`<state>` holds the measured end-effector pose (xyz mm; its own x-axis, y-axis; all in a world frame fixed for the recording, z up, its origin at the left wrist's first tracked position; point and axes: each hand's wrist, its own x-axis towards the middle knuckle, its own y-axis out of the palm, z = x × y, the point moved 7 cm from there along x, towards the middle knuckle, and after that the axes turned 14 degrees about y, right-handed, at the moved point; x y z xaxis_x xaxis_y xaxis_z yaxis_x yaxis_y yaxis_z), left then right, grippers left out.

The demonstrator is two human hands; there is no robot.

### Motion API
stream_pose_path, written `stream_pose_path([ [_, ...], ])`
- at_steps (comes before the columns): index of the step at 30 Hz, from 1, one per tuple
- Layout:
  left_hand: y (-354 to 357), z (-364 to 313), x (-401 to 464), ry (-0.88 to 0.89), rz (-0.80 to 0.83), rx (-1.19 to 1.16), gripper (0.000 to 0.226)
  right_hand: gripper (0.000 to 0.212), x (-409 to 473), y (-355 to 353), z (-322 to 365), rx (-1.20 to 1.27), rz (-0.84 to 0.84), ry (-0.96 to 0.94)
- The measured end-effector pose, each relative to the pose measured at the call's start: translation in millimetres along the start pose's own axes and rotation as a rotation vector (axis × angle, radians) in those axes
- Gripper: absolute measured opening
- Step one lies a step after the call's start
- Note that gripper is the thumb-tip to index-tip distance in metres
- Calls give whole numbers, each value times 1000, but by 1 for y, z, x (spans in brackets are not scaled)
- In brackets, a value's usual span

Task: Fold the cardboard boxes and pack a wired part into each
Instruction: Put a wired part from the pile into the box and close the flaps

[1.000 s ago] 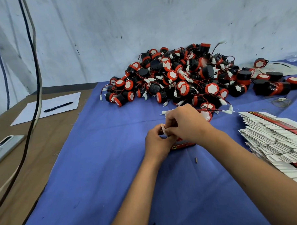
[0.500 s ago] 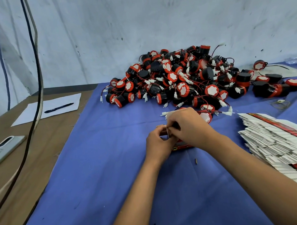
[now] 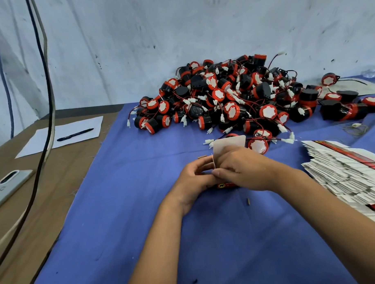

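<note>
Both hands grip a small cardboard box (image 3: 229,143) at centre frame.

Left hand (image 3: 196,176) and right hand (image 3: 240,168) curl round it, its white flap upright; the pile of wired parts (image 3: 234,95) lies just behind, flat boxes (image 3: 342,170) at right, on the blue-covered table (image 3: 121,208).

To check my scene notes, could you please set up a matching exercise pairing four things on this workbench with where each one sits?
Things:
1. pen
2. phone
3. stack of flat cardboard boxes
4. pile of wired parts

Places:
A. right edge of the blue cloth
B. on the white sheet of paper
C. far side of the blue cloth, near the wall
D. bare brown tabletop, far left

Pairs: 1-B, 2-D, 3-A, 4-C
</note>
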<state>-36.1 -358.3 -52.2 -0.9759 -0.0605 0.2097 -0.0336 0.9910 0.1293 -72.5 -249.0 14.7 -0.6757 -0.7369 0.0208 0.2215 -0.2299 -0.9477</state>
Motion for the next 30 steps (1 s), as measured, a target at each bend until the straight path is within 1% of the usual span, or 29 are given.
stream_pose_path([
  [2,0,0,0,-53,-21,-99,52,39,-6,4,4,-96,-42,-21],
  [4,-2,4,0,-110,-129,-143,36,37,-11,7,6,-200,-77,-30],
  [6,-5,6,2,-95,-215,-45,29,33,-14,7,6,-222,-108,-38],
  [8,-2,6,4,-23,-224,108,24,29,-17,7,6,-206,-154,-70],
  [10,2,6,5,28,-233,201,22,22,-21,4,3,-91,-220,-78],
  [12,4,4,5,51,-273,261,23,16,-29,-2,-7,110,-318,-59],
  [13,5,4,6,59,-293,288,24,16,-34,-4,-12,195,-364,-53],
  [16,9,5,7,77,-323,367,24,17,-46,-5,-27,377,-481,-30],
  [18,12,5,7,85,-330,405,26,12,-52,-4,-36,490,-555,-2],
  [20,13,5,8,82,-352,423,27,7,-56,-3,-43,586,-595,40],
  [21,13,7,8,76,-364,422,27,9,-60,-3,-45,636,-622,65],
  [22,13,8,8,69,-375,424,26,15,-64,-5,-48,672,-685,85],
  [24,13,9,8,62,-392,471,24,29,-78,-15,-58,709,-888,140],
  [26,15,9,9,71,-406,493,19,42,-87,-22,-82,764,-1071,295],
  [27,18,9,10,76,-408,476,17,44,-87,-22,-96,789,-1097,404],
  [28,21,9,10,81,-404,454,15,42,-81,-18,-107,825,-1042,499],
  [29,24,9,11,90,-395,433,15,35,-71,-9,-114,885,-915,558],
  [30,27,8,10,105,-381,409,16,25,-59,4,-116,966,-749,573],
])
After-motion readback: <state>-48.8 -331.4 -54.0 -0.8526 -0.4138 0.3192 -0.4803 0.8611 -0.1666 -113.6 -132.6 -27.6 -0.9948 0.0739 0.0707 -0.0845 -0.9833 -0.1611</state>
